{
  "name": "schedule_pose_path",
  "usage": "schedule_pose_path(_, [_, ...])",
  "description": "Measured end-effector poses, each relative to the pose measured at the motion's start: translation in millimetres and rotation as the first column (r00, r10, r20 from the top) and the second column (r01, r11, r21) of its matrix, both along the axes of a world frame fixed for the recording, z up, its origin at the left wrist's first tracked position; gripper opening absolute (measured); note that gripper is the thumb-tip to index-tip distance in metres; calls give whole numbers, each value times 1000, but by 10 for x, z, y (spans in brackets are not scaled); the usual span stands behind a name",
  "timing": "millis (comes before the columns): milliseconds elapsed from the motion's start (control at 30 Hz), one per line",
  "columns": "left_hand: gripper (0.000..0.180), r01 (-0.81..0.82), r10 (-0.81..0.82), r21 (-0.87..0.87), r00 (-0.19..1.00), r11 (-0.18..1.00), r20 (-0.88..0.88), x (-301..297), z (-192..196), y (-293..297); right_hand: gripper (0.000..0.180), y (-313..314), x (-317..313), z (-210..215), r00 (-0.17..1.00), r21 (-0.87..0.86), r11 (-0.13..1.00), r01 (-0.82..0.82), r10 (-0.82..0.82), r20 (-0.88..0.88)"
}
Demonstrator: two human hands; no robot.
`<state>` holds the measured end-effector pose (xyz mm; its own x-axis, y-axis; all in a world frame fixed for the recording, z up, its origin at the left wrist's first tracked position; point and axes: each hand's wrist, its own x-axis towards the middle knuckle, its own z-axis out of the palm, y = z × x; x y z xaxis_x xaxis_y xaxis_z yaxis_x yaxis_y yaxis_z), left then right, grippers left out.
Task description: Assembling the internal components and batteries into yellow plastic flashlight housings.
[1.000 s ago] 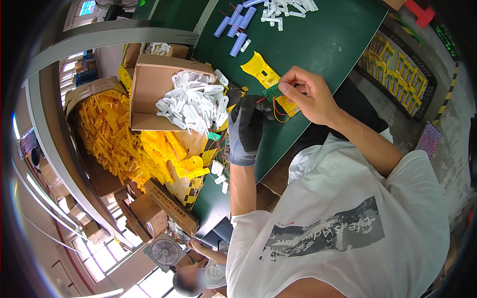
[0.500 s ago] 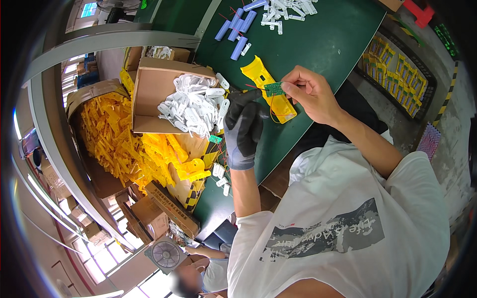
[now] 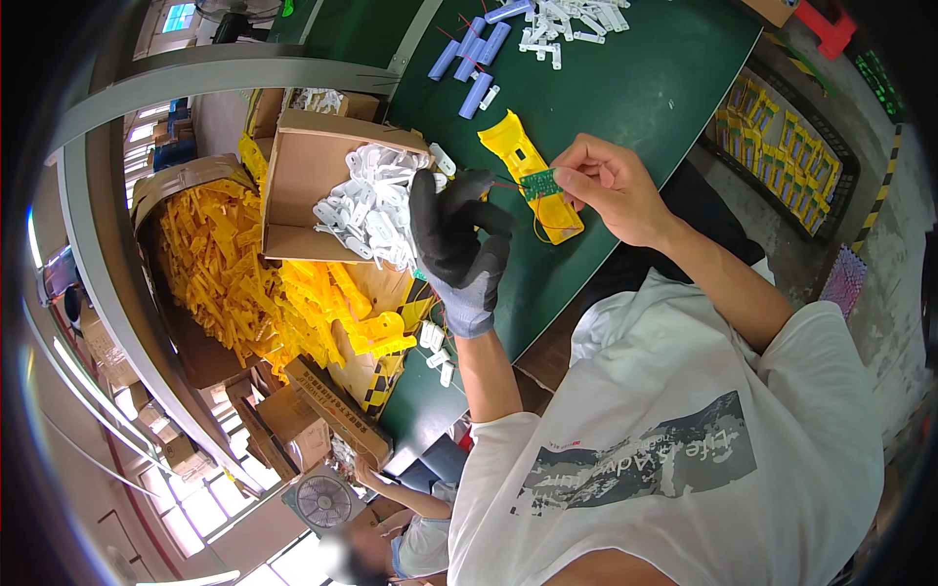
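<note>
My bare right hand [image 3: 614,188] pinches the edge of a small green circuit board [image 3: 539,184] between thumb and fingertips. Thin red and dark wires trail from the board. Beneath it, on the green table, lies a long yellow plastic shell [image 3: 512,145], partly covered by the board and hand. My left hand [image 3: 457,232], in a black and grey glove, is raised beside the board with its fingers apart. One gloved fingertip is close to the red wire end; I see no grip on it. Behind that hand is an open cardboard box [image 3: 305,181] of white plastic pieces [image 3: 376,205].
Purple-blue cylindrical cells [image 3: 476,95] with red wires and white plastic parts [image 3: 572,24] lie at the table's far side. Yellow shells [image 3: 220,264] fill a big carton at left. A black crate [image 3: 782,156] of assembled yellow units stands at right. Another person [image 3: 420,532] sits at lower left.
My left hand has opened, its fingers spreading and moving left away from the board's wires. The right hand keeps the circuit board in nearly the same place. The other person's arm has moved.
</note>
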<state>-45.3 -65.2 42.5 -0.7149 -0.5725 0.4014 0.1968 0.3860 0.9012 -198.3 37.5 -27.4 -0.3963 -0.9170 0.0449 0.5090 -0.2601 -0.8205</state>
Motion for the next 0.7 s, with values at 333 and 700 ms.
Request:
schedule_pose_path(333, [73, -374, 380, 196, 925, 906, 11, -62, -183, 266, 12, -32, 7, 54, 997, 10, 997, -79, 79, 10])
schedule_pose_path(700, [12, -367, 292, 423, 928, 829, 232, -69, -491, 88, 8, -224, -171, 33, 980, 152, 985, -77, 103, -172])
